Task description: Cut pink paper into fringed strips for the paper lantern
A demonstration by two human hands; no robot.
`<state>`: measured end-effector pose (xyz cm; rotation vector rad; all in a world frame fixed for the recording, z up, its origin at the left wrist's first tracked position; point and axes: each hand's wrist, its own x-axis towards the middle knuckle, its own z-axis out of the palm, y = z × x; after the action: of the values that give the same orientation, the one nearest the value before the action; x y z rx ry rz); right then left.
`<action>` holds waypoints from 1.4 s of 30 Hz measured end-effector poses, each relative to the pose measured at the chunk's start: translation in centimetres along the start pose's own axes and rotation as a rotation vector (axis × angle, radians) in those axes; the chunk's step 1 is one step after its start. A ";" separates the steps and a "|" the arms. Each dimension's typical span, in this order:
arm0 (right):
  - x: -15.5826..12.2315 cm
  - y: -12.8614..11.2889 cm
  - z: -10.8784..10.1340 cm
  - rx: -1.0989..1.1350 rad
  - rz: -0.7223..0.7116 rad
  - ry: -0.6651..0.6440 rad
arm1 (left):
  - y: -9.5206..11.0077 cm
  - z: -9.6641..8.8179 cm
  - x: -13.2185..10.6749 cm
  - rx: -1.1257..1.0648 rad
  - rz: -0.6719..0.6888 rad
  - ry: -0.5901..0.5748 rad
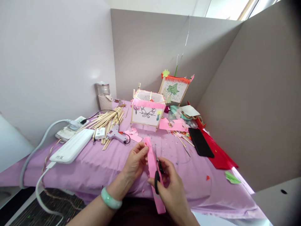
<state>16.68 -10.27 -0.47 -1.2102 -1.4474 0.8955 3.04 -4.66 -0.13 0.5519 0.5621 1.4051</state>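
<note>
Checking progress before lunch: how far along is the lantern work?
Done: the far lantern with orange fringe; the near lantern has pink fringe. In hand: left hand holds a pink paper strip, right hand cuts it with scissors. Left: strip unattached.

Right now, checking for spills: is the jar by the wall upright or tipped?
Upright: the jar stands on its base, lid on top.

My table (98, 169) wears a lilac cloth. Far left on it lie a white power strip (71, 146), a bundle of wooden sticks (108, 121) and a glue gun (115, 133). A jar (104, 97) stands at the far edge. Mid-table sit two paper lanterns, one pink-fringed (147, 110), one orange-fringed (175, 89). To the right lie pink paper scraps (172, 125), a black phone (200, 142) and red paper (219, 155)
</note>
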 end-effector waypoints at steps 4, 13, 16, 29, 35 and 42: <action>0.3 0.3 0.6 0.134 0.050 -0.064 | -0.1 0.3 -0.2 0.078 0.010 -0.044; 2.2 -1.5 -2.4 0.372 0.172 -0.034 | -0.1 0.5 0.2 0.154 0.044 -0.083; 5.0 -1.5 -4.4 0.304 0.148 0.066 | -0.2 0.2 0.6 0.096 0.020 -0.057; 8.4 1.9 -6.7 -0.228 -0.129 0.111 | 0.7 0.1 0.4 -0.158 -0.018 -0.098; 6.3 1.2 -4.9 0.071 0.039 -0.153 | 0.6 0.4 0.0 -0.059 0.025 -0.137; 5.8 0.5 -4.9 0.068 0.083 -0.220 | 1.9 0.8 1.1 0.316 0.163 -0.117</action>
<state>21.64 -4.80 1.50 -1.1563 -1.5352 1.1552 2.29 -3.45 1.69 0.9451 0.6610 1.4352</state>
